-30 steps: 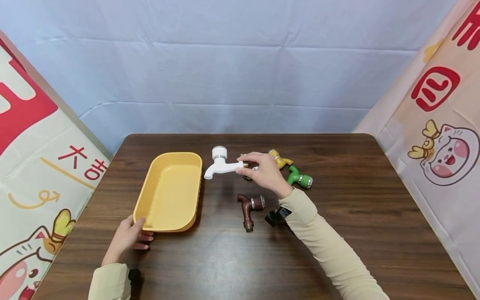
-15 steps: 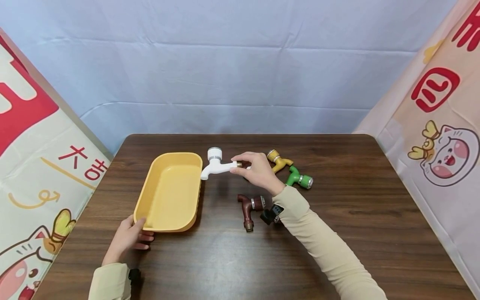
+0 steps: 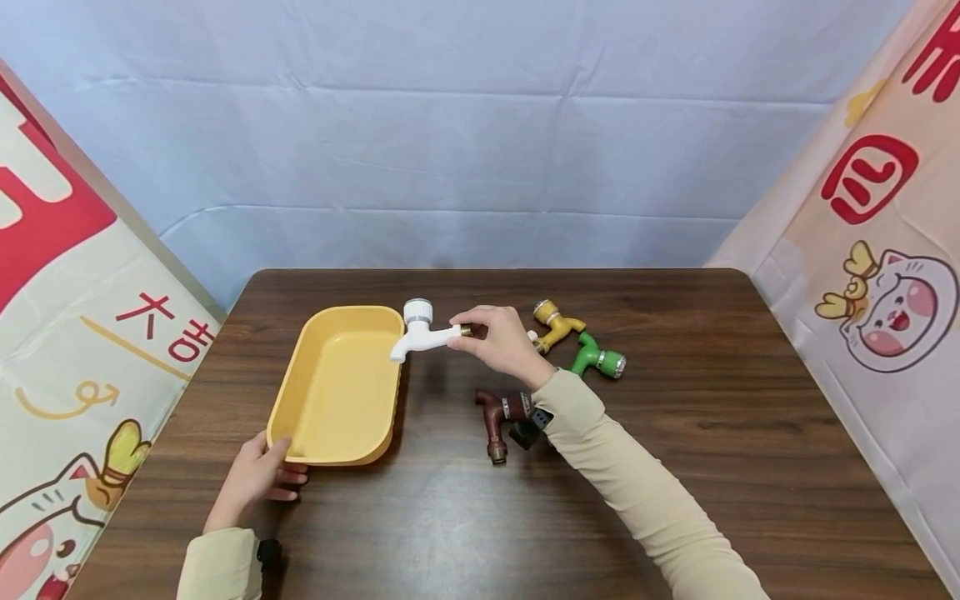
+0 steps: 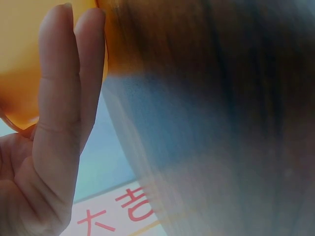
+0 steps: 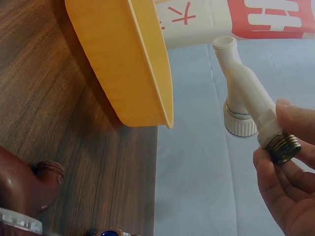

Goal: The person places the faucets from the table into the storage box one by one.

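Observation:
A white faucet [image 3: 424, 337] hangs in the air in the head view, its spout over the right rim of a yellow plastic basin [image 3: 345, 392]. My right hand [image 3: 501, 340] pinches it between thumb and fingers near the brass threaded end; the white knob points up. In the right wrist view, the faucet [image 5: 248, 91] and its brass thread show plainly, with the basin wall [image 5: 113, 59] beside it. At the near left corner of the basin, my left hand [image 3: 255, 475] holds the rim, thumb inside and fingers outside. Nothing lies in the basin.
On the wooden table [image 3: 712, 467] right of the basin lie a brown faucet [image 3: 493, 421], partly behind the right wrist strap, a yellow faucet [image 3: 557, 325] and a green faucet [image 3: 597, 358]. A small white part [image 3: 532, 336] shows behind the right hand. Cloth backdrops surround the table.
My right hand has carried the white faucet leftward, so its spout now overlaps the basin's right rim. The left hand and the basin have stayed in place.

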Action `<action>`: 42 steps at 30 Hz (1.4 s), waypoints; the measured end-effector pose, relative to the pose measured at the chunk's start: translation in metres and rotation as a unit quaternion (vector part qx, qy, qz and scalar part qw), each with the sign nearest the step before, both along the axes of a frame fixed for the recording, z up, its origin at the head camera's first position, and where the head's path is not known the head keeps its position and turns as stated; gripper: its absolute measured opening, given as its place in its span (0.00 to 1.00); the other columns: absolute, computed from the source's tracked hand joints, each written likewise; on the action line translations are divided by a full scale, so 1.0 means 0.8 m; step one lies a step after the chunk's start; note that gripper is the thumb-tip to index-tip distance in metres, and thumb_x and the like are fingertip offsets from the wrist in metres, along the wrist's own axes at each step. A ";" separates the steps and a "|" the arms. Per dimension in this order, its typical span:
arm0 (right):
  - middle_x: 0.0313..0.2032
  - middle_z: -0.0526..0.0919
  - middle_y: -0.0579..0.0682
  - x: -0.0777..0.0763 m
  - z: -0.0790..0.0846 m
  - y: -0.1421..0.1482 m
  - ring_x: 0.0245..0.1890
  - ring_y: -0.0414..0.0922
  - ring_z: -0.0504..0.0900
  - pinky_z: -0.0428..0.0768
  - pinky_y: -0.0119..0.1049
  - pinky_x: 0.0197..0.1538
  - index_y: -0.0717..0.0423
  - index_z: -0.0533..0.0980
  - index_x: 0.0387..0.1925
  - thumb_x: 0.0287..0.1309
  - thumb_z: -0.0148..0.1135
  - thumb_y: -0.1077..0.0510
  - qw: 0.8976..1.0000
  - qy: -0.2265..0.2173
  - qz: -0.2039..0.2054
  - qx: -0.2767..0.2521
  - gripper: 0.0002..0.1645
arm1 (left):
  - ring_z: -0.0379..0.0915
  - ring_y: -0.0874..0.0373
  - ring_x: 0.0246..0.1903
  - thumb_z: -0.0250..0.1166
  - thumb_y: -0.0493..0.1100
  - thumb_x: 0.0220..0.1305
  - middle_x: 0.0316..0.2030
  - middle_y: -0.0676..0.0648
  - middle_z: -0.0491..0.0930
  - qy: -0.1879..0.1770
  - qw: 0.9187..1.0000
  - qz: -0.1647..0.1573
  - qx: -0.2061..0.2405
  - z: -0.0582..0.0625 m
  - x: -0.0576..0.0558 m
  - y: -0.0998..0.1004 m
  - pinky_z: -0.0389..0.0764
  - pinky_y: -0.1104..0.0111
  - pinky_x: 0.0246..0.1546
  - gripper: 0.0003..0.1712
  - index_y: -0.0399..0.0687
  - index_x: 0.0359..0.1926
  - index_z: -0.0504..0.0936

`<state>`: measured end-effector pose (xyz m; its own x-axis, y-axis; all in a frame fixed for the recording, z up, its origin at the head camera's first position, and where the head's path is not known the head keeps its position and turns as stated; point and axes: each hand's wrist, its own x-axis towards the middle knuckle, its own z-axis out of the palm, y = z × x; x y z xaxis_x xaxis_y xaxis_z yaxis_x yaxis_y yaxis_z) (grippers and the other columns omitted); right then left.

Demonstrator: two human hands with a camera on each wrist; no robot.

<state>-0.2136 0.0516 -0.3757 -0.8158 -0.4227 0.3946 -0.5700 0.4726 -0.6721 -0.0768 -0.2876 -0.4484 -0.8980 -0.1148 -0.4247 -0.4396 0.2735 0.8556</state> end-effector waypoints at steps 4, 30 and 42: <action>0.33 0.83 0.50 -0.001 0.000 -0.004 0.24 0.39 0.75 0.73 0.29 0.28 0.59 0.81 0.38 0.46 0.70 0.58 1.000 0.005 0.005 0.007 0.15 | 0.79 0.51 0.26 0.40 0.46 0.72 0.28 0.41 0.79 -0.001 1.000 0.001 0.000 0.000 0.000 -0.001 0.81 0.58 0.24 0.25 0.29 0.60 0.53; 0.31 0.82 0.50 -0.003 0.000 -0.026 0.24 0.39 0.73 0.71 0.28 0.28 0.58 0.81 0.39 0.46 0.70 0.58 1.000 -0.025 0.003 0.011 0.16 | 0.79 0.51 0.26 0.40 0.46 0.71 0.27 0.42 0.79 -0.004 1.000 0.002 0.002 0.001 -0.002 0.000 0.81 0.59 0.24 0.26 0.29 0.60 0.52; 0.33 0.82 0.51 0.001 0.005 -0.036 0.25 0.40 0.75 0.72 0.28 0.29 0.59 0.81 0.39 0.46 0.70 0.58 0.999 -0.034 0.014 0.007 0.15 | 0.78 0.51 0.26 0.40 0.46 0.71 0.26 0.42 0.79 -0.006 1.000 0.006 0.003 -0.001 -0.001 0.001 0.81 0.59 0.23 0.25 0.30 0.59 0.53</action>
